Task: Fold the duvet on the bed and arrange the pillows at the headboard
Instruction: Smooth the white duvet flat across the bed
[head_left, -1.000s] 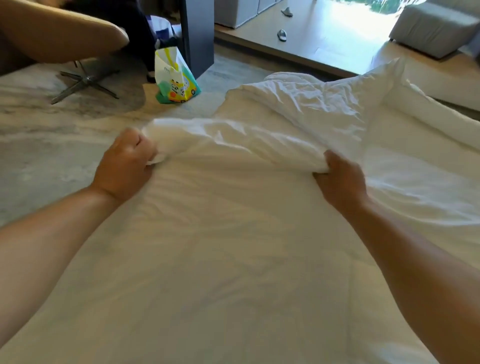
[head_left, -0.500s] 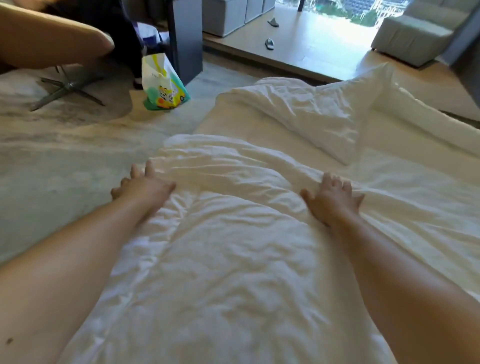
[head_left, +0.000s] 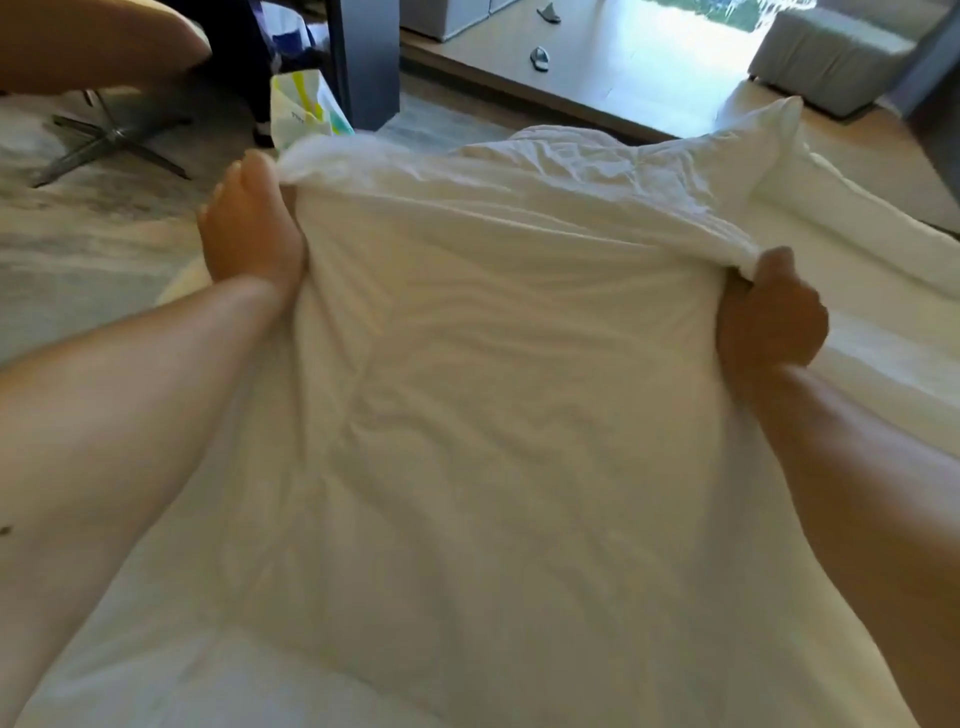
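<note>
The duvet (head_left: 493, 374) is white, creased and puffy, spread over most of the bed (head_left: 883, 332), its far fold lifted off the mattress. It looks soft, light and limp, likely to sag between holds, so it is best taken at the fold's two ends. The left hand (head_left: 249, 228) has its grip on the fold's left end, fingers tucked under the cloth; the right hand (head_left: 769, 317) is closed round the right end. A white pillow (head_left: 701, 161) lies beyond, towards the bed's far edge
</note>
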